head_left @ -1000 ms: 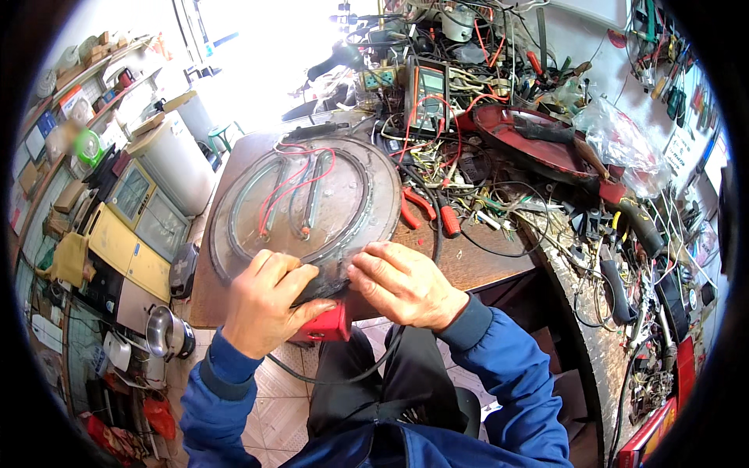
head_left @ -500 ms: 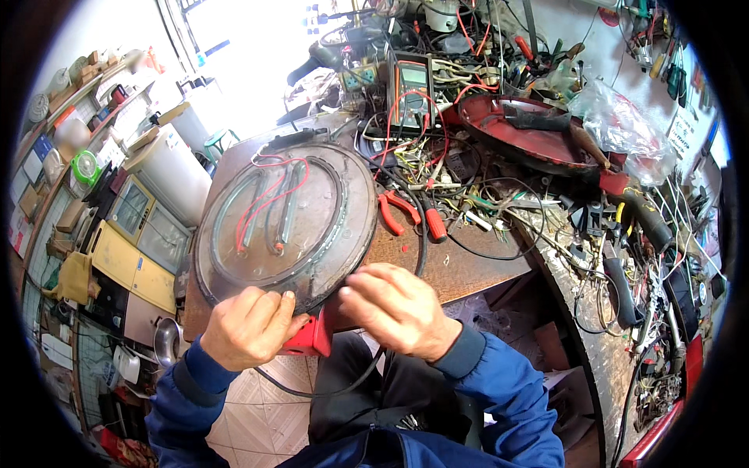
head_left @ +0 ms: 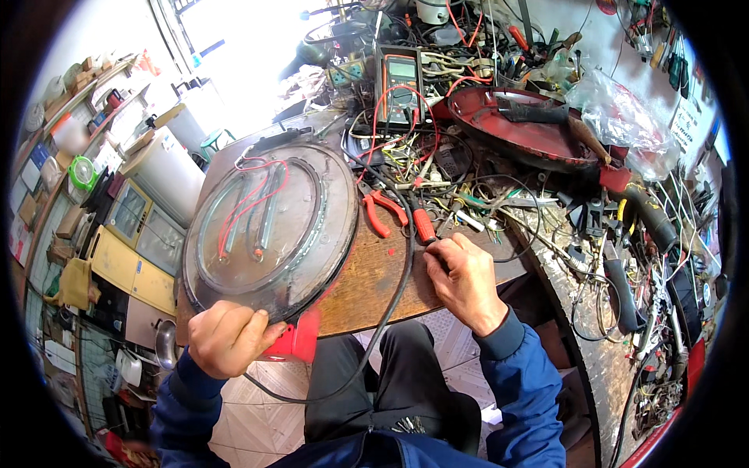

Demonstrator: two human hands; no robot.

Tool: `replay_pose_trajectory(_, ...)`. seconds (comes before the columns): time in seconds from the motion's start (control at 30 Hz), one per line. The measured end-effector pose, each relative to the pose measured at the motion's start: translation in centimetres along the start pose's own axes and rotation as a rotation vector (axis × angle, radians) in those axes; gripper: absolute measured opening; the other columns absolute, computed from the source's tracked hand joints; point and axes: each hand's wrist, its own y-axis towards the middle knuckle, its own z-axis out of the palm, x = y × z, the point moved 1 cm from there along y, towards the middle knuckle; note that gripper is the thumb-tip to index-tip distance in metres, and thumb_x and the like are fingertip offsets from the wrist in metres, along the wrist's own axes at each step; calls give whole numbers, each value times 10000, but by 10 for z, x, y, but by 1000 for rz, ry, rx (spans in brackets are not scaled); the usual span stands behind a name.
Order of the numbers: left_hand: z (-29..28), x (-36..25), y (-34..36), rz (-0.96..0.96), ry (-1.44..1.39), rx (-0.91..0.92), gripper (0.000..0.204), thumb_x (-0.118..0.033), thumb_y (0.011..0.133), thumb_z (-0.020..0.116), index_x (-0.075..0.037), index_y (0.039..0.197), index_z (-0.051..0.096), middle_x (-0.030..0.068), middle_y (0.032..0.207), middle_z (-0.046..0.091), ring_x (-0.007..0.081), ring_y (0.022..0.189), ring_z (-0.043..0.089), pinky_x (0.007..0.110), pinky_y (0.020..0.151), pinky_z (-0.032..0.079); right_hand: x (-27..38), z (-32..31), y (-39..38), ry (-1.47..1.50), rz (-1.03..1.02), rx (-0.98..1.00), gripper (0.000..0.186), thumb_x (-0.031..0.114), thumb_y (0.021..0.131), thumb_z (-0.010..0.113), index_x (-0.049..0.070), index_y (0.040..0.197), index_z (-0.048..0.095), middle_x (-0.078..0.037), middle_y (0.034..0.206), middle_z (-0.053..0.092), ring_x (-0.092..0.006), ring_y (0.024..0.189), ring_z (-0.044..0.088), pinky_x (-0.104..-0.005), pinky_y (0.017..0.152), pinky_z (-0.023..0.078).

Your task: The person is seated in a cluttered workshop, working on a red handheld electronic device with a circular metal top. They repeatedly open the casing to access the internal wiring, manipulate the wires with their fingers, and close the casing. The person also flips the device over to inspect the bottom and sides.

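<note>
My left hand point(head_left: 230, 339) is closed on the near rim of a round metal plate point(head_left: 289, 265), which carries a ringed heating element and red wires. A red bracket-like part point(head_left: 296, 337) shows below the rim beside this hand, with a black cable running near it. My right hand point(head_left: 460, 281) is closed at the near end of a red-and-black screwdriver handle point(head_left: 424, 226) on the wooden table point(head_left: 367, 285). Red-handled pliers point(head_left: 377, 214) lie just left of the screwdriver.
A multimeter point(head_left: 400, 90) with red leads stands among tangled wires behind. A red pan-shaped housing point(head_left: 499, 132) and plastic bag point(head_left: 620, 125) are at right, above a cluttered side bench point(head_left: 573, 327). Shelves and appliances point(head_left: 152, 175) line the left.
My right hand has left the plate's rim and moved right and forward to the screwdriver, closing on it. My left hand stays on the plate, which appears lower-left as the view shifts.
</note>
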Motion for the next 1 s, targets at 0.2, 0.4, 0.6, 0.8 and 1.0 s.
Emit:
replay_pose_trajectory(0.2,-8,8,-17,-43,106,61,344,-136,764,954,4,998,743,79,868,666,262,735,687,364,579,559,-6,-1,-4,117,15,-51,97,64,901,798,22,961,735,-143,781,601,-348,679,638,-439,612,501)
replay_pose_trajectory(0.4,-13,23,-36,-77,150,74,343,-158,744,958,0,965,750,81,867,677,274,737,685,370,580,565,-2,-2,-3,116,-13,-59,113,50,890,815,17,963,735,-139,765,593,-336,667,633,-426,607,498)
replay_pose_trajectory(0.6,-11,29,-34,-57,117,69,376,-182,736,964,0,970,733,87,863,676,268,736,690,364,623,592,10,-28,27,85,9,224,109,65,912,778,11,997,733,-177,827,640,-416,743,672,-484,657,532)
replay_pose_trajectory(0.8,-17,27,-42,-89,104,85,345,-217,755,974,-32,936,747,65,874,673,249,771,696,339,646,599,26,49,210,-106,-457,259,122,89,897,742,2,981,766,-243,890,730,-449,904,727,-520,786,570)
replay_pose_trajectory(1.0,-15,28,-37,-206,5,148,410,-277,743,991,-73,996,742,26,877,658,228,783,678,344,610,584,-45,189,306,-235,-319,467,157,54,841,700,27,976,777,-272,988,760,-451,1011,744,-538,884,592)
